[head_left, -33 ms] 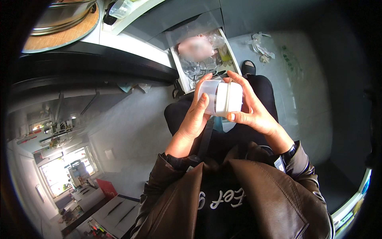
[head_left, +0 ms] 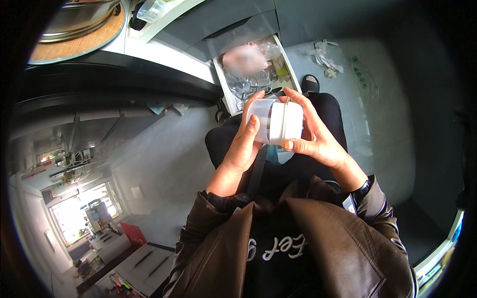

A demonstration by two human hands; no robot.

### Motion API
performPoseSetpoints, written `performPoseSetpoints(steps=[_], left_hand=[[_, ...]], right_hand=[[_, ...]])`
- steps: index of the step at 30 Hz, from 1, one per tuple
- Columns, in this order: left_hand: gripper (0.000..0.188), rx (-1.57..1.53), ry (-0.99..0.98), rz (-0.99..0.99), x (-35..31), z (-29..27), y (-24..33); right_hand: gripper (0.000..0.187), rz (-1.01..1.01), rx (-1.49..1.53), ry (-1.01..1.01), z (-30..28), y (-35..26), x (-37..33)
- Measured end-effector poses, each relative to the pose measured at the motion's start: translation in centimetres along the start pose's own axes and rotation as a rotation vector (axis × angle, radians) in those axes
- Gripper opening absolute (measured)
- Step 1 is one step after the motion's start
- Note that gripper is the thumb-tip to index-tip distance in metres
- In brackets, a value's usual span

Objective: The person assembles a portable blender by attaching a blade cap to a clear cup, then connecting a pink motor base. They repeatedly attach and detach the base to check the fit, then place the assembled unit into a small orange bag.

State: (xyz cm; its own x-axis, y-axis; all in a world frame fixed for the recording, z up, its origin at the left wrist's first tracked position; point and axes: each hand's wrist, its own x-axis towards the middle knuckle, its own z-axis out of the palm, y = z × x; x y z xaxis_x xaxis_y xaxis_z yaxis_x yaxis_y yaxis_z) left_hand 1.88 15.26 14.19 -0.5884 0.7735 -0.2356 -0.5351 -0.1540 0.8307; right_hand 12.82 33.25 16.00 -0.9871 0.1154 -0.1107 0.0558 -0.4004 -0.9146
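A translucent plastic cup (head_left: 259,110) lies sideways in the grip of my left hand (head_left: 239,146), with the thumb pressed on its near side. Against its right end sits a white round plastic piece (head_left: 286,124) with a raised band around it. My right hand (head_left: 320,141) clasps this white piece, thumb below and fingers over the far side. The two pieces meet end to end; whether they are joined, I cannot tell. Both hands are above my lap, just in front of an open drawer (head_left: 292,69).
Inside the drawer are a blurred pink item (head_left: 244,59), clear plastic items and cords. Crumpled plastic (head_left: 325,59) lies on the floor beyond my slippered foot (head_left: 310,83). At far left, a metal pot (head_left: 79,21) stands on a round woven mat (head_left: 112,39).
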Motion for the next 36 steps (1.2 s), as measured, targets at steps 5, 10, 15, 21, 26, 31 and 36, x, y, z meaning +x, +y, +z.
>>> performPoseSetpoints(steps=[5,10,15,21,26,31,36], left_hand=[[0.082,-0.072,0.042,0.000,-1.1,1.2,0.0],[0.082,-0.109,0.049,0.003,-1.7,1.6,-0.2],[0.081,-0.101,0.050,0.006,-1.8,1.9,-0.3],[0.083,0.012,0.071,0.040,-2.0,2.7,-0.3],[0.084,0.121,0.112,0.070,-2.3,3.1,-0.2],[0.082,0.229,0.028,0.112,-2.3,2.5,0.1],[0.080,0.258,0.004,0.103,-2.2,2.1,-0.1]], right_hand=[[0.113,-0.011,-0.022,0.015,-0.1,-0.7,-1.4],[0.111,-0.039,0.017,0.042,-0.5,-0.7,-2.0],[0.105,-0.083,-0.032,0.039,-0.3,-0.6,-2.6],[0.106,-0.069,-0.223,0.032,0.0,-1.1,-3.0],[0.104,-0.097,-0.430,0.061,0.0,-1.3,-3.1],[0.104,-0.100,-0.370,0.009,0.2,-1.2,-3.1],[0.105,-0.125,-0.414,0.038,0.3,-1.0,-2.9]])
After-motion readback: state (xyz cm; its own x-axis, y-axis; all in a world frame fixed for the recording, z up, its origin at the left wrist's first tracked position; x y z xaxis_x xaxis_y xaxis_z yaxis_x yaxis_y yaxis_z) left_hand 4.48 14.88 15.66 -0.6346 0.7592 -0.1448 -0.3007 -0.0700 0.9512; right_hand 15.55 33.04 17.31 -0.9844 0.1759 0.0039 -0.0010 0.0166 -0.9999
